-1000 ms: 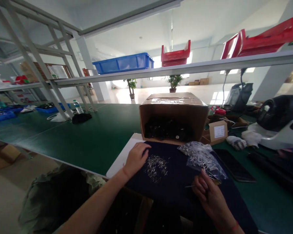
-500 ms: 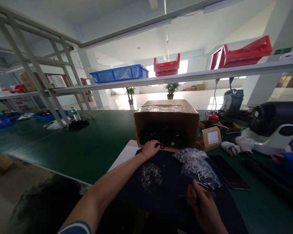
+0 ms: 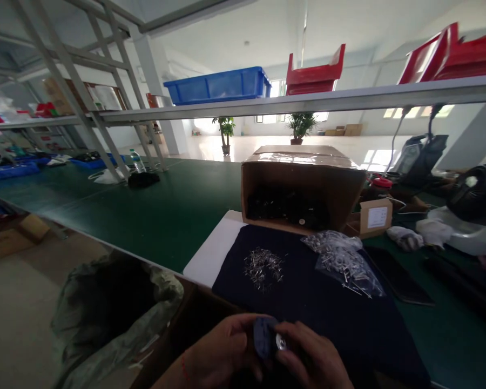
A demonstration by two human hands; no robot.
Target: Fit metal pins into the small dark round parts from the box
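Observation:
Low in front of me, my left hand point(image 3: 222, 346) is closed around a dark blue-black rounded part point(image 3: 262, 336). My right hand point(image 3: 318, 354) meets it from the right, its fingertips pinched at a small shiny round metal piece point(image 3: 281, 341) against the part. Whether that metal piece is fixed to the part I cannot tell. Beyond the hands, a loose pile of small metal pins point(image 3: 263, 268) lies on a dark blue cloth point(image 3: 308, 302). Right of the pile rests a clear plastic bag of metal pins point(image 3: 344, 259).
A cardboard box point(image 3: 303, 156) lies open toward me, with black parts point(image 3: 275, 208) inside. A black phone-like slab point(image 3: 400, 275), white gloves point(image 3: 413, 236) and a small carton point(image 3: 376, 217) are on the right. An open sack point(image 3: 117, 319) stands below the table edge. Above runs a shelf point(image 3: 227, 108).
My left hand has come back from the box's opening to the front, now holding the dark part. My right hand has moved left and lower to meet it. The view has shifted.

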